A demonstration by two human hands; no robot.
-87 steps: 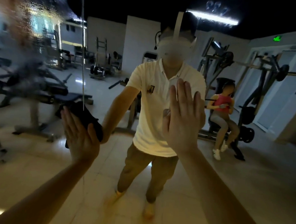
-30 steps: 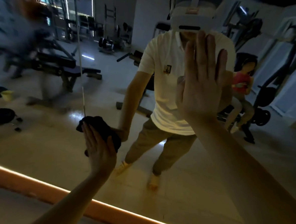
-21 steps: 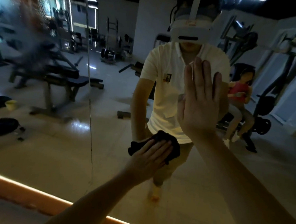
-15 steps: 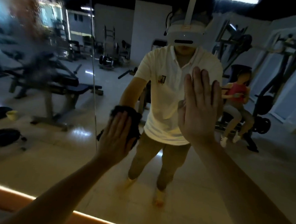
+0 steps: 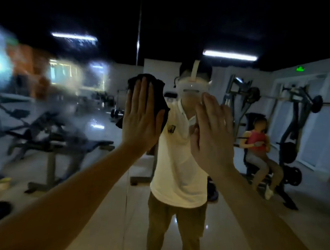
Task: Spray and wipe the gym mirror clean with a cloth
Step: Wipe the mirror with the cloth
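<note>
The mirror (image 5: 97, 207) fills the view, and its vertical seam passes behind the left hand (image 5: 141, 121). The right hand (image 5: 211, 135) lies flat against the glass, fingers straight and pointing up. The left hand, fingers also straight and upward, presses the dark cloth (image 5: 159, 99) to the glass. The bunched cloth's long axis runs upright.

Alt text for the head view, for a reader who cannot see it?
The left hand presses a dark cloth flat against the gym mirror, fingers straight; the right hand lies open on the glass beside it. The mirror's left part looks smeared and hazy.
</note>
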